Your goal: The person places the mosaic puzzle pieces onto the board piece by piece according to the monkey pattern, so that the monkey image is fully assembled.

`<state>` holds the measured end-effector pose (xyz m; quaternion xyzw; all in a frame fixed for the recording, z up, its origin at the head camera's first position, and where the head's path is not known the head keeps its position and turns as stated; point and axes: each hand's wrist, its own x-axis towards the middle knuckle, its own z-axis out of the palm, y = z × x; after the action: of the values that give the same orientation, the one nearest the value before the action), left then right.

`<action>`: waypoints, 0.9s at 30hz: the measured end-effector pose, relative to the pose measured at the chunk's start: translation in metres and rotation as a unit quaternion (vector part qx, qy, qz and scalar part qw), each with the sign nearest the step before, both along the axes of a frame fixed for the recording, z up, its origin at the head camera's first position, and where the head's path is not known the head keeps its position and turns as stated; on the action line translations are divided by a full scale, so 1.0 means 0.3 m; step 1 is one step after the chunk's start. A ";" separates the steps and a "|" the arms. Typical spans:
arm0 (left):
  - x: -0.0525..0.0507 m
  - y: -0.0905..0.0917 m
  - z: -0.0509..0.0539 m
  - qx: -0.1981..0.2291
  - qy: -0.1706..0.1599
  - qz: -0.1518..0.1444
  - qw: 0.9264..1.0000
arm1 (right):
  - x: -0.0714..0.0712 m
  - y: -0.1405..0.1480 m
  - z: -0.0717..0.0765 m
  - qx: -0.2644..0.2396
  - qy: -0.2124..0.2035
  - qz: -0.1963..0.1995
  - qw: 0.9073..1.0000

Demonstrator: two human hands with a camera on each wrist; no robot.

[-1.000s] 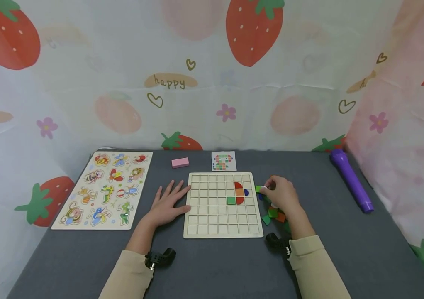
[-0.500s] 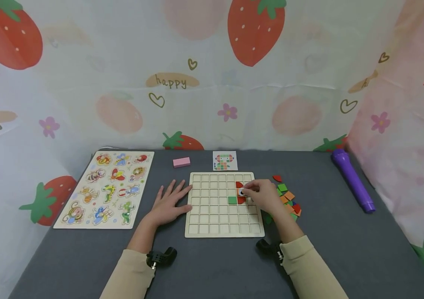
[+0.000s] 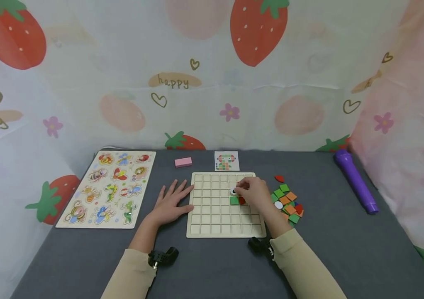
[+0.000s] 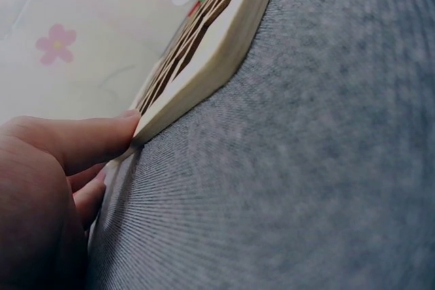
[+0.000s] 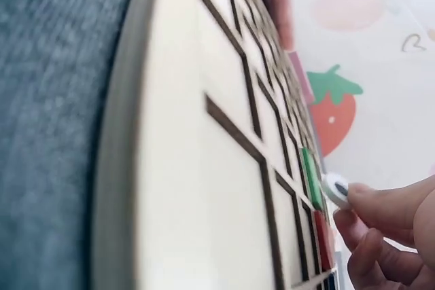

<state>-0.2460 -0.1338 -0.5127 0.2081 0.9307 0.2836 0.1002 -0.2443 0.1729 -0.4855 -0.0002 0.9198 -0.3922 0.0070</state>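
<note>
A pale wooden grid board [image 3: 212, 228] lies on the dark cloth in the middle. My right hand [image 3: 257, 197] pinches a white round eye piece [image 5: 336, 190] with a dark dot between thumb and fingers, over the board's upper right. Just below that piece, a green square tile [image 3: 234, 200] and a red tile [image 3: 242, 200] sit in neighbouring cells. My right hand covers other cells around them in the head view. With fingers spread, my left hand [image 3: 169, 207] lies on the cloth, its thumb touching the board's left edge.
Loose coloured tiles [image 3: 290, 209] are heaped right of the board. A printed pattern card [image 3: 226, 167] and a pink block [image 3: 183, 162] lie behind it. An insect picture board [image 3: 105, 199] is at left, a purple stick with a wider head [image 3: 355, 182] at right.
My right hand has moved left from the loose tiles to above the board, carrying the white eye piece. My left hand has stayed at the board's left edge.
</note>
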 end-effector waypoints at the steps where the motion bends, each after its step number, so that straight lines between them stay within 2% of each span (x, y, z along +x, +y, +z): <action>1: 0.000 0.000 0.000 0.000 0.000 0.000 1.000 | -0.002 -0.005 0.000 0.010 0.001 0.002 1.000; 5: 0.000 0.000 -0.002 0.002 0.003 0.000 1.000 | -0.006 -0.021 0.004 0.053 0.004 0.007 0.999; 13: 0.001 -0.002 -0.004 -0.002 0.002 0.001 1.000 | -0.006 -0.030 0.018 0.094 -0.008 0.007 0.995; 18: 0.001 0.000 -0.004 -0.005 0.003 0.004 1.000 | -0.003 0.014 0.034 0.076 -0.003 -0.016 0.997; 21: -0.001 0.001 -0.006 -0.007 0.003 0.006 1.000 | 0.003 0.071 0.051 0.057 0.008 -0.025 0.998; 27: -0.001 0.003 -0.005 -0.004 0.001 0.006 1.000 | 0.029 0.189 0.060 0.054 0.017 -0.039 0.998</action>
<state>-0.2463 -0.1328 -0.5143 0.2028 0.9332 0.2801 0.0981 -0.2355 0.2297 -0.4676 0.0295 0.9391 -0.3416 -0.0236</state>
